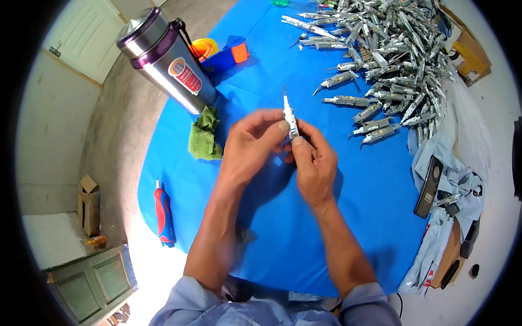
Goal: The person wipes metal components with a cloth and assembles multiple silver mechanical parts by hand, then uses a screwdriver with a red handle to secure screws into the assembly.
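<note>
Over the middle of the blue cloth, both hands hold one slim white mechanism [290,111] with a thin metal shaft pointing away from me. My left hand [253,136] pinches its left side with thumb and fingers. Lower on the right, my right hand [314,163] grips its near end, which the thumbs and fingers partly hide. A large heap of similar white-and-grey mechanisms [402,60] lies at the far right, with several loose ones at its near edge.
A steel flask [171,68] with purple trim stands far left, beside a green rag [204,142] and a blue-and-orange object [228,53]. A red-and-blue screwdriver [163,214] lies near the left edge. Plastic bags [454,168] and a dark flat object [429,186] line the right edge.
</note>
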### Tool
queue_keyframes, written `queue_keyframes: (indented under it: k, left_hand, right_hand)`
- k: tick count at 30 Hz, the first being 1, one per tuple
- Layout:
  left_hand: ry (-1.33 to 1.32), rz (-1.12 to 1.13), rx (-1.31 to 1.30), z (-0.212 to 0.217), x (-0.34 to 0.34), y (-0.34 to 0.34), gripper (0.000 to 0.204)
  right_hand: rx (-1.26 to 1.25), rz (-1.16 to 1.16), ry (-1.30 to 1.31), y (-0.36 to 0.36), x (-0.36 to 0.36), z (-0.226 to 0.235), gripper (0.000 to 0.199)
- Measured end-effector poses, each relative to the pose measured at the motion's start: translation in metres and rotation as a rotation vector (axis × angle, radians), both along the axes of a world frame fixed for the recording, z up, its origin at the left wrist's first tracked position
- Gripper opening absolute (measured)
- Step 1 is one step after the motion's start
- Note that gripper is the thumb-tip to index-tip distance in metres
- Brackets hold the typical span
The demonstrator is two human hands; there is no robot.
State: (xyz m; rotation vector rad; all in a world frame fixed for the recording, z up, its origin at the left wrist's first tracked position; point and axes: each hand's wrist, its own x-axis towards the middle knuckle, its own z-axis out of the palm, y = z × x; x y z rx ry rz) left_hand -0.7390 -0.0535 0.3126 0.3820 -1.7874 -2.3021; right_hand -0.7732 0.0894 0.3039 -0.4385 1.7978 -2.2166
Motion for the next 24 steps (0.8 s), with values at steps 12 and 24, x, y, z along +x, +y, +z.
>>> queue_keyframes:
  k: [12,24]
  left_hand:
    - [0.139,-0.011,-0.048,0.001,0.004,0.003,0.018]
    - [0.063,0.032,-0.039,0.004,0.003,0.004,0.023]
  right_hand:
    - [-0.05,0.063,-0.13,0.014,-0.008,-0.006,0.03]
    - [-0.078,0.074,-0.109,0.011,-0.005,-0.004,0.033]
